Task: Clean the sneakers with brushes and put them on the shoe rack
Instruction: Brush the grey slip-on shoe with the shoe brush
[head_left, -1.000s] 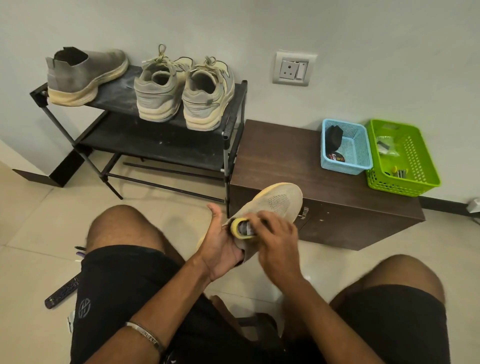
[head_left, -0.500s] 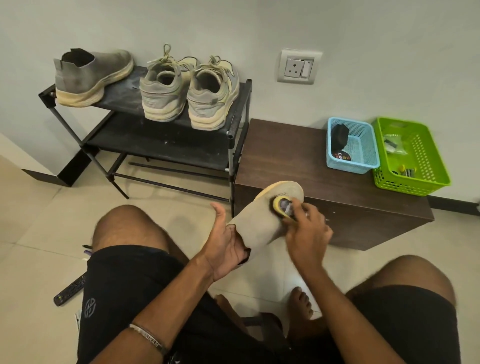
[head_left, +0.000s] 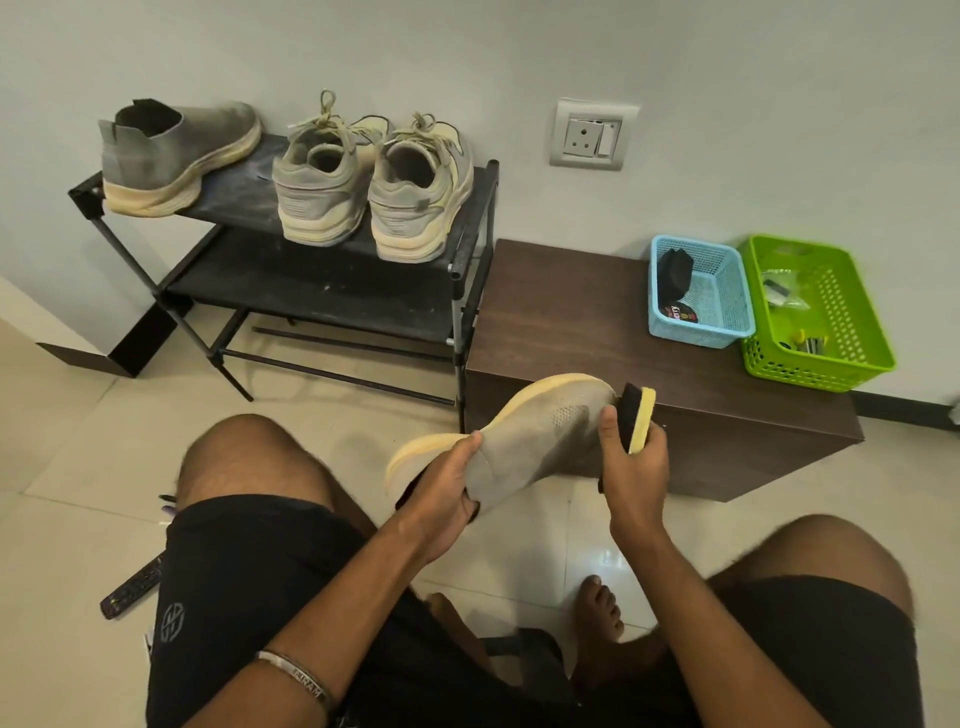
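A grey knit sneaker (head_left: 540, 436) with a cream sole lies on its side in the air above my knees, toe pointing right. My left hand (head_left: 441, 488) grips it at the heel opening. My right hand (head_left: 636, 467) holds a yellow-backed brush (head_left: 638, 415) with black bristles against the toe. On the top shelf of the black shoe rack (head_left: 467, 249) stand its matching grey slip-on sneaker (head_left: 176, 150) at the left and a laced grey pair (head_left: 374, 182) at the right.
A dark wooden cabinet (head_left: 571, 301) stands right of the rack, carrying a blue basket (head_left: 727, 312) with a polish tin and a green basket (head_left: 831, 332) with small items. A remote control (head_left: 130, 592) lies on the tiled floor by my left thigh.
The brush has slid from the middle of the sneaker's side out to the toe. My left hand turned the sneaker so its knit upper now faces me.
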